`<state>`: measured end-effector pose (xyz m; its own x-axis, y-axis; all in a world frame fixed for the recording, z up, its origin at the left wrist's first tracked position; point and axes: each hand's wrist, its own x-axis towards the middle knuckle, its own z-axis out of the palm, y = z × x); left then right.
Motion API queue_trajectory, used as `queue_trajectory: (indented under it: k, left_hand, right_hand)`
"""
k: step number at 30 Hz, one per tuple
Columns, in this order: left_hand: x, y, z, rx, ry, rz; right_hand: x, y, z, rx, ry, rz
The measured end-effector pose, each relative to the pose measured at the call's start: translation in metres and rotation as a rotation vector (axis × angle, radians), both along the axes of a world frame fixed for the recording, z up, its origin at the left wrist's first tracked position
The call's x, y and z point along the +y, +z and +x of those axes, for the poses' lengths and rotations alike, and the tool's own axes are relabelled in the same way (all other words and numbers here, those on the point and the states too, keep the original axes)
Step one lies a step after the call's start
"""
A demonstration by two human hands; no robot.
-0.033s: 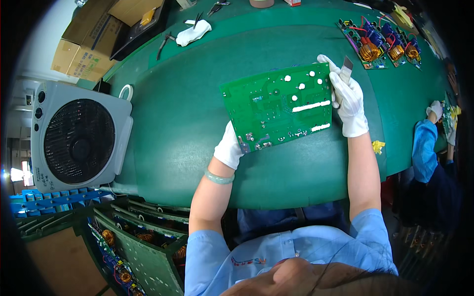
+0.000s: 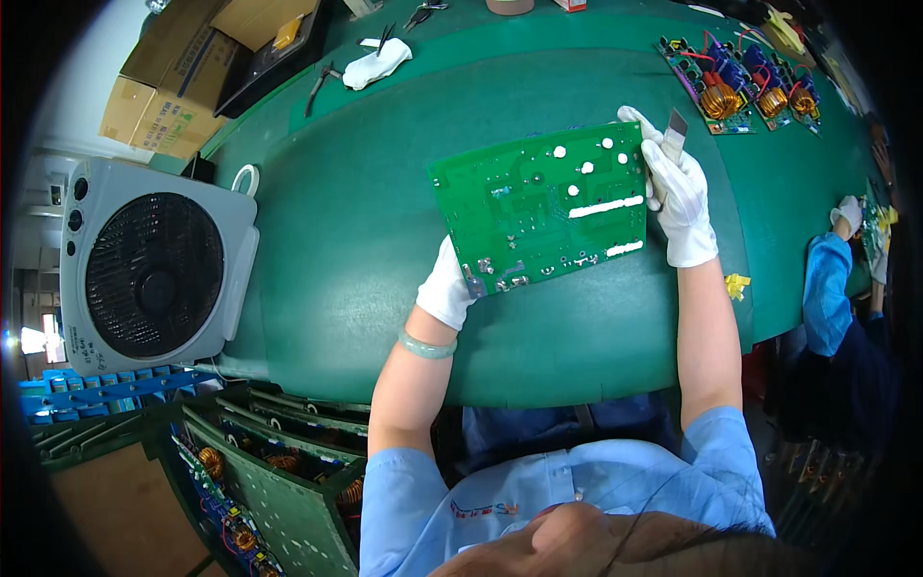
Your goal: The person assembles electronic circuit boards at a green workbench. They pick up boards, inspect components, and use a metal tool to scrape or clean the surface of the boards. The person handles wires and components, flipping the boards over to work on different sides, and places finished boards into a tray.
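Note:
A green circuit board [image 2: 524,226] is raised over the bench, its solder side toward me. White dots and two white strips mark the right part of that side. At the board's lower left corner, my white-gloved left hand [image 2: 446,287] holds it from behind, the fingers hidden by the board. My right hand [image 2: 681,197], also gloved, grips the right edge with its thumb and fingers. A flat grey metal blade [image 2: 676,135], like a scraper, sticks up from the same hand; its handle is hidden.
A grey box fan [image 2: 154,274] stands left on the green bench [image 2: 346,231]. Pliers [image 2: 319,88], tweezers [image 2: 386,38] and a white cloth [image 2: 377,65] lie at the back. Boards with copper coils [image 2: 721,101] sit far right. Below left is a rack [image 2: 255,481]; a co-worker's sleeve [image 2: 827,293] shows right.

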<state>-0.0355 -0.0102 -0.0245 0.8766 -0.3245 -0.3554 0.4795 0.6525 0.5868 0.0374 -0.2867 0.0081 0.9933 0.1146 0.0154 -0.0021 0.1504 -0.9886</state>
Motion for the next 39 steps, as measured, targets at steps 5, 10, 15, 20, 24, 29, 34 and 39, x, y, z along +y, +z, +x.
queue_trajectory:
  k: [5,10,15,20,24,29,34,39]
  left_hand:
    - [-0.002,0.003,-0.003,0.019,0.055,0.097]
    - [0.005,-0.012,-0.002,-0.016,0.028,-0.043]
    - [0.004,-0.012,-0.003,0.064,0.082,0.094]
    - [0.012,-0.024,-0.003,0.064,0.039,0.153]
    - [0.006,-0.01,-0.003,0.066,0.024,0.163]
    - [0.007,-0.006,-0.002,0.069,-0.026,0.141]
    - [0.012,-0.008,-0.001,0.06,-0.087,0.11]
    - [0.011,-0.01,-0.002,0.114,-0.046,0.103]
  right_hand:
    - [0.002,0.001,-0.001,0.002,0.025,0.011]
    - [-0.005,-0.011,0.003,0.05,-0.003,0.028]
    - [-0.002,-0.008,0.001,0.087,-0.039,0.017]
    - [0.0,-0.002,-0.001,0.07,-0.023,0.029]
    - [-0.005,-0.011,0.003,0.07,-0.038,-0.003]
    - [-0.003,-0.012,0.004,0.08,-0.04,0.005]
    - [-0.004,-0.017,0.008,0.076,-0.032,0.002]
    - [-0.005,-0.017,0.01,0.074,-0.013,-0.02]
